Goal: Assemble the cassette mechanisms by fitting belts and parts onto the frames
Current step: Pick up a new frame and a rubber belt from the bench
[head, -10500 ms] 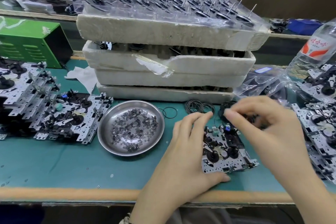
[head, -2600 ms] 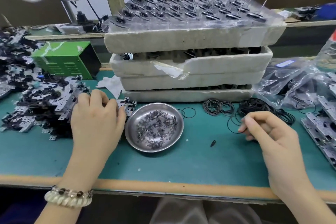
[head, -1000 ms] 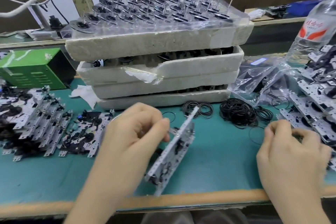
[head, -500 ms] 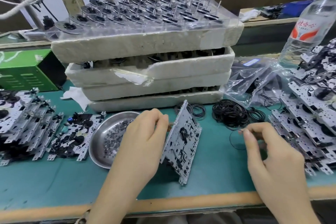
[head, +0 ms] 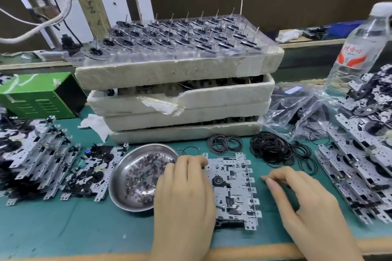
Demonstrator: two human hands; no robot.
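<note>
Frame is now flat on the desk, front centre, plain metal side up. Half a second ago it stood tilted on its edge.

Left hand has gone from propping it up to pinning it. The palm is over the left edge and the fingers curl round the top-left corner.

Right hand has left the belt pile and come in just beside the frame's right edge, not touching it. Its fingertips are drawn together in a narrow pinch. It was pinching a belt at the pile. Whether it has one now I can't tell, because nothing shows clearly between the fingers.

My read is that pick-up and positioning are done and this is the start of a fitting step on a fresh frame. The pulley near the frame's middle looks bare, with no belt on it yet.

Around it:
- The steel dish of small washers touches the left hand's outer side.
- A smaller bunch of belts lies behind the frame.
- The foam trays of spindle parts are stacked behind that.
- Stacked frames on the right look like the waiting stock.
- The stack on the left carries black parts.

Risk: a thin belt could slip out of the pinch or snag on the frame's edge tabs.
</note>
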